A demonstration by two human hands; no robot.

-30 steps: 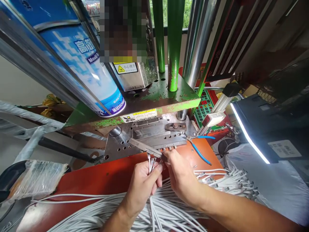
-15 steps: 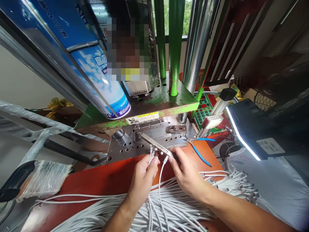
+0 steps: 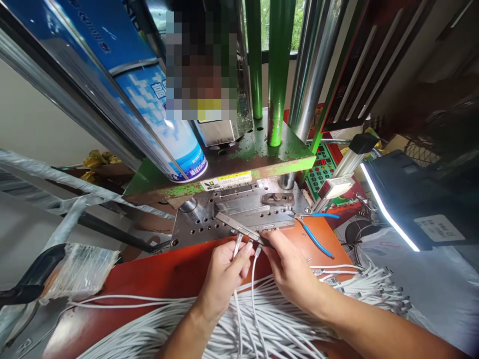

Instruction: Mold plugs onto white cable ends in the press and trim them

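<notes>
A narrow metal mold bar (image 3: 234, 223) is tilted above the front edge of the steel press plate (image 3: 194, 219). My right hand (image 3: 290, 264) grips its right end, fingers closed round it. Against the bar's near side, my left hand (image 3: 226, 267) pinches a white cable (image 3: 239, 241) close to its connector end. Another white cable (image 3: 254, 271) hangs from the bar between my hands; its connector touches the bar's edge. How far each connector sits in the bar is hidden. Below my hands lies a large heap of white cables (image 3: 164, 324) on the orange table.
Blue-handled pliers (image 3: 318, 242) lie right of the plate. Above it hangs the green press platen (image 3: 295, 163), carrying a blue spray can (image 3: 183, 154). A lit lamp (image 3: 389, 209) and a green control panel (image 3: 321, 172) stand at the right. A plastic-wrapped handle (image 3: 84, 269) is at left.
The view has shifted slightly, so the scene sits a little further right. My left fingers have moved along the bar at the cable ends. My right hand keeps its grip on the bar.
</notes>
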